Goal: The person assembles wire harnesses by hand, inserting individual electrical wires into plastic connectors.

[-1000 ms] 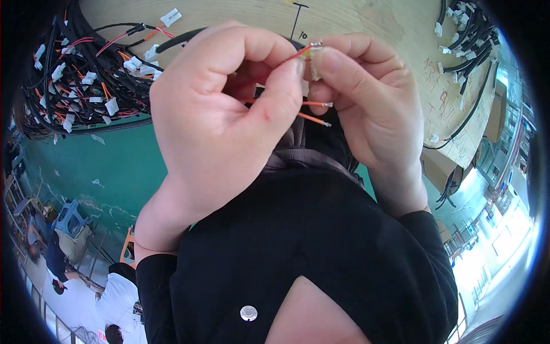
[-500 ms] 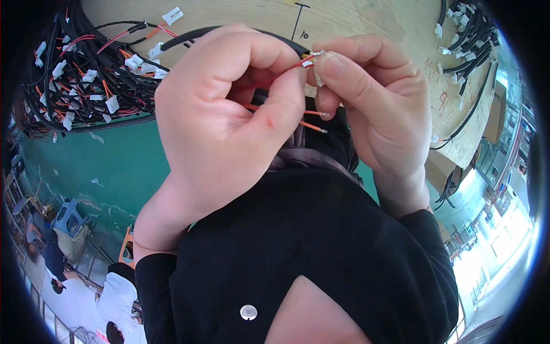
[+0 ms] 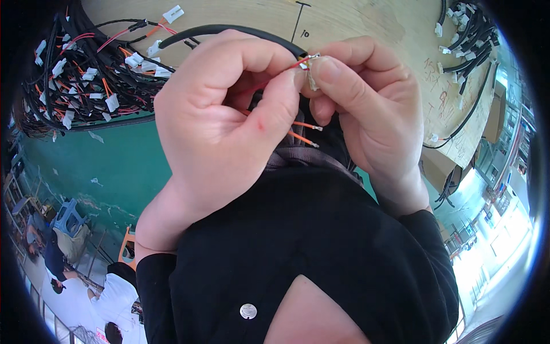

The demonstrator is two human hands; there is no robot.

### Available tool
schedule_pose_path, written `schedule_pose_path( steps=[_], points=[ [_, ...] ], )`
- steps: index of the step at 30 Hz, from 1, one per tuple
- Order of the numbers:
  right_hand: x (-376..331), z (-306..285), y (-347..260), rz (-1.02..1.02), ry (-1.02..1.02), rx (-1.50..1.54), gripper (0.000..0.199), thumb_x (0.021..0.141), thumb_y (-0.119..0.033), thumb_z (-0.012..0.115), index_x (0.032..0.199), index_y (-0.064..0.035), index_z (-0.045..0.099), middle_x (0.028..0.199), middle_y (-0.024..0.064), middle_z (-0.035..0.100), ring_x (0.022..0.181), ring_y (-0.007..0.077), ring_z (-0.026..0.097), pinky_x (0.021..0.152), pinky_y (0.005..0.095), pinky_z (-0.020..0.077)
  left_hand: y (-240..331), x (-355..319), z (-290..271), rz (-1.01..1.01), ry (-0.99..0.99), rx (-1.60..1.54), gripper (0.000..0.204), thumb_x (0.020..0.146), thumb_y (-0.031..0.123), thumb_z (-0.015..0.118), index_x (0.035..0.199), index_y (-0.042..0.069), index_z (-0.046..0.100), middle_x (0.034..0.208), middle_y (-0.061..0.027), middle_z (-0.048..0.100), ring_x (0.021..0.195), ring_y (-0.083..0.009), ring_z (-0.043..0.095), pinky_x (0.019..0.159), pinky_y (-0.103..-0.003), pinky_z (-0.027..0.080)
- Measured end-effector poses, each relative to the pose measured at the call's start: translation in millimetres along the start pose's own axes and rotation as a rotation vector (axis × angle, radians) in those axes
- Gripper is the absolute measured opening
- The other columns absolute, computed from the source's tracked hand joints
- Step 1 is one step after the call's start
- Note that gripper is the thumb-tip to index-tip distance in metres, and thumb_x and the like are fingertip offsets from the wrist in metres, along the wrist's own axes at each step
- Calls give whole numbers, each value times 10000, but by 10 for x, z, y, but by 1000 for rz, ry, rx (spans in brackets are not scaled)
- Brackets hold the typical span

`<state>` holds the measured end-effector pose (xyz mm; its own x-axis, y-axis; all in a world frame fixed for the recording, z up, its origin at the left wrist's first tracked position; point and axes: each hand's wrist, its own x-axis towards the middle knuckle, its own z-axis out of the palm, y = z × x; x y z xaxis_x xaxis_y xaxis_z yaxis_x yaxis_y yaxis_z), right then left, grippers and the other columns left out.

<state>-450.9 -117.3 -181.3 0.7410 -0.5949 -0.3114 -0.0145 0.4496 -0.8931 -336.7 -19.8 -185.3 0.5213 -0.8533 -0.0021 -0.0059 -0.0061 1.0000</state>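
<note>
Both hands are up close under the camera, working right over the near edge of a wooden board (image 3: 372, 34). The left hand (image 3: 223, 120) is curled nearly shut, thumb and forefinger pinching a thin red wire (image 3: 286, 67) whose metal tip pokes out to the right. The right hand (image 3: 366, 109) is closed too – its thumb and forefinger are clamped on a small pale connector (image 3: 313, 80), and the wire tip sits right at the top of that connector, touching it as far as I can tell (whether it's actually seated inside is hidden by the fingertips).

Just below the pinch, two more orange wires (image 3: 303, 132) stick out to the right from between the hands, each ending in a little metal terminal, loose and not held by the fingers. A thick black cable (image 3: 229, 28) arcs across the board just beyond the left knuckles.

Far left on the board there's a big tangle of black and red harness wires with white plugs (image 3: 86, 86), and another bundle of black leads with white plugs (image 3: 464, 46) at the far right. Below the board edge on the left is green floor (image 3: 103, 166) – a blue stool (image 3: 67, 215) stands there. Both forearms are in black sleeves (image 3: 309, 252).
</note>
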Motion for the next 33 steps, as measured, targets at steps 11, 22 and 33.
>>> schedule_pose_path(
  steps=[11,22,33],
  points=[
    [6,-5,24,6,-31,66,116,815,-61,523,903,15,528,741,91,577,559,86,498,508,191,405,-16,2,-11,1,-13,-19,75,764,-71,528,828,-35,540,799,-39,532,705,-71,496,646,-169,389],
    [56,19,-3,167,-106,340,151,831,-106,501,926,10,516,716,62,534,572,74,469,516,193,379,49,-21,-47,-115,9,-276,87,791,9,537,870,-23,556,811,-51,549,676,-81,485,595,-182,378],
    [54,16,-51,92,-56,184,167,830,-96,494,943,27,510,722,69,549,562,76,481,514,169,389,158,4,-125,-107,-99,5,28,755,-10,544,774,-25,557,802,-36,478,693,-85,422,627,-183,332]
  ],
)
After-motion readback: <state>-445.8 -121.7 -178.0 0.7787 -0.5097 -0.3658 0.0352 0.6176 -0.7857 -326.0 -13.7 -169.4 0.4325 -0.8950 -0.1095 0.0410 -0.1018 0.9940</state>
